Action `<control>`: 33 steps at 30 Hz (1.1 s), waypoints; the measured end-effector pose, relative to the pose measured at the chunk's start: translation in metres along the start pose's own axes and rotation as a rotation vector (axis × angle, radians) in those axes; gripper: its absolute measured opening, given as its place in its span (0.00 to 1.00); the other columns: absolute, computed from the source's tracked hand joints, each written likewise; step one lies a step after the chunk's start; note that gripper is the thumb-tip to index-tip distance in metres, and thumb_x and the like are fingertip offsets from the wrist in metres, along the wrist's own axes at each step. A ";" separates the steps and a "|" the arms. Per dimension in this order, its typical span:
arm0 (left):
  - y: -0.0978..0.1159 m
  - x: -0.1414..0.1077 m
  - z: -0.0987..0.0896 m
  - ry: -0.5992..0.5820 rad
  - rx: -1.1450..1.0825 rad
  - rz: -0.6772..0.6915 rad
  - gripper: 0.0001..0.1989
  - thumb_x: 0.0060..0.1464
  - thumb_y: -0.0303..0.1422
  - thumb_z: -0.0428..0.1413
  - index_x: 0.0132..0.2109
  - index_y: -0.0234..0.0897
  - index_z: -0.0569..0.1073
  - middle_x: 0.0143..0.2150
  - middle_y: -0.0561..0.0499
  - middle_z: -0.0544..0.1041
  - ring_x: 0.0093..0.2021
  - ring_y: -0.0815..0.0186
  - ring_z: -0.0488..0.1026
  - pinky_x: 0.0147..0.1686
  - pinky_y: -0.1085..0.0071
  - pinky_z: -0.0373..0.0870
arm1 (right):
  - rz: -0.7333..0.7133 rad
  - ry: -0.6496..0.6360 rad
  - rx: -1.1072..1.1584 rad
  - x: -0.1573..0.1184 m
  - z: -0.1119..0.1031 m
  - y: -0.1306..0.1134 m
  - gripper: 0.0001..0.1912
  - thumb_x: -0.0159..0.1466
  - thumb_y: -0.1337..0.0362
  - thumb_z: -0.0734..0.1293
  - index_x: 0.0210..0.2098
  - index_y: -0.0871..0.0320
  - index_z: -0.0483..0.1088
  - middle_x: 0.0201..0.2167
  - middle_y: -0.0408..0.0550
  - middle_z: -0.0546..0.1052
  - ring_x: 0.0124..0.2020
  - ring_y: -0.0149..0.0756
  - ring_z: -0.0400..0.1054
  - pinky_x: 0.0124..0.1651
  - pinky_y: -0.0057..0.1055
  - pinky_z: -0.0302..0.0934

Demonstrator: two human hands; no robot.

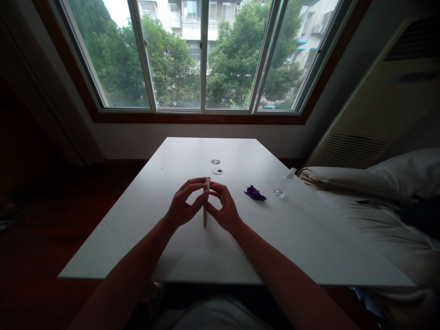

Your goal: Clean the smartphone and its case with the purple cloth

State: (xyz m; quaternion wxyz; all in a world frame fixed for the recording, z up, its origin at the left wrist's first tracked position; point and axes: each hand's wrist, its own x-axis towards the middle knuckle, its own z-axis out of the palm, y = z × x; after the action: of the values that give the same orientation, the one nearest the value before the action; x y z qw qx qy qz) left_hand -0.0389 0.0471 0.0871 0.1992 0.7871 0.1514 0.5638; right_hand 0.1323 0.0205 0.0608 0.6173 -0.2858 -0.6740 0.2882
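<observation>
A thin, flat, light-coloured object point(205, 217), seen edge-on, stands upright over the middle of the white table point(137, 238). My left hand point(185, 202) grips it from the left, thumb and fingers curved to its edge. From the right, my right hand point(223, 206) holds the same object between thumb and fingers. Beyond the hands lie two small round pieces, one point(215, 162) behind the other point(217, 171). A crumpled purple cloth point(255, 193) rests to the right of my right hand. The flat object's broad faces are hidden from view.
A clear spray bottle point(282, 187) is near the table's right edge. Beyond that edge is a bed or sofa with pale bedding point(343, 197). A window with a brown frame point(199, 118) is past the far edge. My knees are under the near edge.
</observation>
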 end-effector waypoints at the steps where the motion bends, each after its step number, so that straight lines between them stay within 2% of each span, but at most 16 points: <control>1: 0.000 0.000 0.000 0.003 0.006 0.004 0.16 0.63 0.27 0.56 0.57 0.41 0.74 0.60 0.41 0.72 0.62 0.54 0.70 0.61 0.51 0.70 | 0.001 -0.003 -0.005 0.000 0.000 0.000 0.26 0.62 0.62 0.74 0.57 0.48 0.64 0.60 0.51 0.68 0.61 0.45 0.65 0.63 0.49 0.64; 7: 0.001 0.001 -0.001 0.024 0.052 0.008 0.15 0.63 0.28 0.57 0.56 0.40 0.74 0.59 0.42 0.73 0.61 0.55 0.71 0.59 0.53 0.71 | 0.048 -0.023 -0.030 0.000 -0.002 0.001 0.25 0.63 0.58 0.73 0.57 0.50 0.65 0.59 0.51 0.70 0.60 0.45 0.67 0.62 0.49 0.64; 20: 0.002 0.001 0.001 0.048 0.088 0.007 0.14 0.63 0.28 0.56 0.55 0.40 0.74 0.59 0.42 0.73 0.61 0.55 0.71 0.58 0.53 0.71 | 0.078 -0.031 -0.039 0.000 -0.002 0.001 0.24 0.64 0.57 0.73 0.58 0.50 0.65 0.59 0.51 0.70 0.59 0.44 0.67 0.62 0.48 0.65; 33: -0.005 -0.002 0.005 0.033 0.074 -0.045 0.18 0.61 0.27 0.57 0.58 0.42 0.71 0.63 0.41 0.69 0.65 0.53 0.66 0.60 0.50 0.69 | 0.095 -0.032 -0.056 0.002 -0.003 -0.001 0.23 0.66 0.55 0.71 0.59 0.50 0.67 0.58 0.52 0.71 0.58 0.44 0.68 0.59 0.46 0.67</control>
State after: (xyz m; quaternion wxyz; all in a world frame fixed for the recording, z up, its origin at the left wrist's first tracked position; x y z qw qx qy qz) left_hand -0.0353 0.0497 0.0821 0.1803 0.7809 0.1931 0.5660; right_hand 0.1349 0.0212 0.0627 0.5838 -0.3300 -0.6771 0.3029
